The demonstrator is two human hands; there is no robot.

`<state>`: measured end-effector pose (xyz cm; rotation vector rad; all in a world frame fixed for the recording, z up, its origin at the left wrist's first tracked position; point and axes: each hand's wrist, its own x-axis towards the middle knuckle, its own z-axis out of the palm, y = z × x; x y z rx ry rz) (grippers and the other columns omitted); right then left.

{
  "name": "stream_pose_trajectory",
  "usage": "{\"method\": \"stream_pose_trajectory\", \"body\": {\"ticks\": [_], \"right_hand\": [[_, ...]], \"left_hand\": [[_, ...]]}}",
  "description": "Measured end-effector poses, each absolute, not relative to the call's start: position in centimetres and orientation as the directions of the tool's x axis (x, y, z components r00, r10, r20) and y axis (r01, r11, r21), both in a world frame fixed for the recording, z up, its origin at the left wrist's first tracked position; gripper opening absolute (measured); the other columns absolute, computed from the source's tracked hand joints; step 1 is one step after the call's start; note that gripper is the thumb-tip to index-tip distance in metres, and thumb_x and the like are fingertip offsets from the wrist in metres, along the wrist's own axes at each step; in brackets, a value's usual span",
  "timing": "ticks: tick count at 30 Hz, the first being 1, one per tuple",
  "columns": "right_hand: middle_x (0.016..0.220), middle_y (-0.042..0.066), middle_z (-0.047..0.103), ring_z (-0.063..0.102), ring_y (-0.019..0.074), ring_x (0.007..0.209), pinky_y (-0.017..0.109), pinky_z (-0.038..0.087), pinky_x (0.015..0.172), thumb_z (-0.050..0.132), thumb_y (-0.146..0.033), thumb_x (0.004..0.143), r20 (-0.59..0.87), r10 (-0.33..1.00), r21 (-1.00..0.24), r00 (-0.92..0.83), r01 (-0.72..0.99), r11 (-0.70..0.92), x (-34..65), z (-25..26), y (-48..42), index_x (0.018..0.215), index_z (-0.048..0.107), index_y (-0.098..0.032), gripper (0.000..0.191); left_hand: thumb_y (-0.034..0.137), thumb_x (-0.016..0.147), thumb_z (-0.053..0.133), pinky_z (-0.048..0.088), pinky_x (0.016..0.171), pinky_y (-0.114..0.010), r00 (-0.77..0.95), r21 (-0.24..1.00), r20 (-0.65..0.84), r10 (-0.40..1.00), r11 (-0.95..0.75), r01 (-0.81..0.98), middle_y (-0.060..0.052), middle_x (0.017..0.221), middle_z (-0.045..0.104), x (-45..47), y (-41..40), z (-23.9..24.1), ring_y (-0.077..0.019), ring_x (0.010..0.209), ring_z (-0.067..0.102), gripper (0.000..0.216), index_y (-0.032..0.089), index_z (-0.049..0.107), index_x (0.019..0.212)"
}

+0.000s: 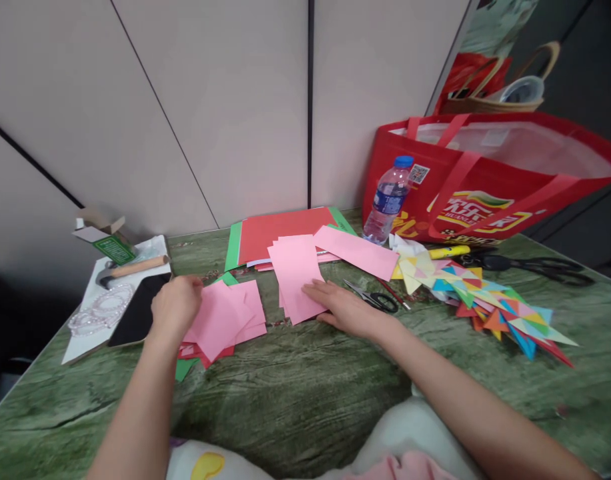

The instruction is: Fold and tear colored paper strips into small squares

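My left hand (178, 307) is closed, with its curled fingers at the left corner of a square of pink paper (220, 319). That square lies on top of a loose pile of pink, red and green pieces; the fingertips are partly hidden. My right hand (343, 305) lies with its fingers stretched over the lower right edge of some pink paper strips (293, 277). Another pink strip (358, 252) slants behind it. Scissors (373, 297) with black handles lie just beyond the right hand, beside a thin red pencil-like stick (393, 293).
Red and green paper sheets (285, 230) lie against the wall. To the right are a water bottle (387, 200), a red bag (485, 180), folded colored paper pieces (495, 303) and a yellow marker (449, 252). On the left sit a hammer (135, 267), a phone (138, 313) and a small box (113, 247).
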<state>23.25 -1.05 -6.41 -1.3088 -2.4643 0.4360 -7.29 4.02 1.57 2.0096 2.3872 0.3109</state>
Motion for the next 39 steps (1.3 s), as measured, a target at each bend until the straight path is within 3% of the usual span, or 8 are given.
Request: {"method": "stream_pose_trajectory", "body": {"ticks": [2,5,8,18,25,30,34,39], "right_hand": [[0.131,0.015,0.045,0.038,0.0249,0.123,0.042,0.031,0.102,0.057,-0.013,0.075,0.142,0.835,-0.401,-0.532,0.74,0.54,23.3,-6.4,-0.9,0.129,0.042,-0.014,0.055],[0.126,0.011,0.052,0.042,0.0239,0.121,0.04,0.034,0.1,0.053,-0.015,0.08,0.19,0.802,-0.395,-0.566,0.704,0.59,23.2,-6.6,-0.7,0.123,0.049,-0.015,0.043],[0.119,0.008,0.058,0.047,0.0234,0.117,0.04,0.038,0.098,0.051,-0.017,0.082,0.246,0.78,-0.387,-0.575,0.68,0.623,23.1,-6.6,-0.5,0.11,0.06,-0.017,0.03],[0.101,0.006,0.068,0.056,0.0209,0.105,0.045,0.039,0.093,0.048,-0.015,0.084,0.577,0.749,-0.493,-0.325,0.593,0.637,22.5,-5.4,-0.7,0.095,0.064,-0.022,0.02],[0.096,0.002,0.068,0.061,0.0136,0.095,0.032,0.043,0.088,0.048,-0.018,0.085,0.428,0.694,-0.669,-0.579,0.314,0.674,21.2,-2.7,-2.8,0.094,0.063,-0.023,0.018],[0.089,0.001,0.069,0.063,0.0125,0.081,0.025,0.048,0.075,0.049,-0.019,0.084,0.284,0.703,-0.803,-0.652,0.239,0.546,20.7,-2.0,-3.6,0.091,0.064,-0.02,0.017],[0.075,0.001,0.068,0.061,0.0129,0.068,0.024,0.047,0.064,0.053,-0.022,0.081,0.315,0.834,-0.806,-0.452,0.336,0.487,20.6,-2.4,-3.2,0.08,0.064,-0.018,0.012],[0.091,0.007,0.061,0.056,0.019,0.087,0.034,0.045,0.077,0.057,-0.023,0.078,0.526,0.83,-0.689,-0.184,0.48,0.543,21.2,-3.3,-2.1,0.075,0.061,-0.018,0.007]], "left_hand": [[0.024,0.072,0.047,0.044,0.069,-0.039,-0.15,0.238,0.21,0.966,0.098,0.966,-0.017,0.092,0.067,-6.2,3.9,1.4,-0.0343,0.088,0.06,0.028,0.015,0.067,0.09],[0.026,0.073,0.052,0.047,0.074,-0.034,-0.12,0.69,0.291,0.949,-0.121,0.714,-0.01,0.088,0.067,-3.5,3.2,0.7,-0.0234,0.08,0.062,0.022,0.016,0.064,0.088],[0.03,0.068,0.062,0.05,0.066,-0.033,0.013,0.989,-0.105,0.994,0.103,0.111,-0.006,0.077,0.066,-0.3,2.1,-0.6,-0.0171,0.064,0.062,0.021,0.014,0.06,0.082],[0.034,0.081,0.053,0.053,0.067,-0.035,0.173,0.917,-0.336,0.926,0.364,-0.164,-0.01,0.069,0.065,2.6,0.8,-2.3,-0.0172,0.061,0.065,0.022,0.012,0.052,0.084],[0.02,0.076,0.057,0.05,0.062,-0.029,0.235,0.881,-0.313,0.92,0.374,-0.29,-0.008,0.075,0.069,2.2,1.4,-2.3,-0.0172,0.063,0.064,0.015,0.012,0.058,0.088],[0.001,0.06,0.06,0.047,0.057,-0.023,0.223,0.901,-0.262,0.939,0.321,-0.292,-0.004,0.078,0.069,2.0,1.3,-2.3,-0.0131,0.059,0.062,0.04,0.014,0.058,0.098],[0.0,0.057,0.06,0.044,0.055,-0.022,0.336,0.9,-0.239,0.911,0.338,-0.276,-0.005,0.083,0.069,2.2,0.9,-2.0,-0.0141,0.061,0.062,0.047,0.016,0.059,0.101],[0.012,0.064,0.064,0.041,0.053,-0.021,0.456,0.9,-0.231,0.86,0.366,-0.235,-0.005,0.082,0.07,2.9,-0.1,-1.3,-0.0124,0.057,0.06,0.035,0.017,0.064,0.098]]}}
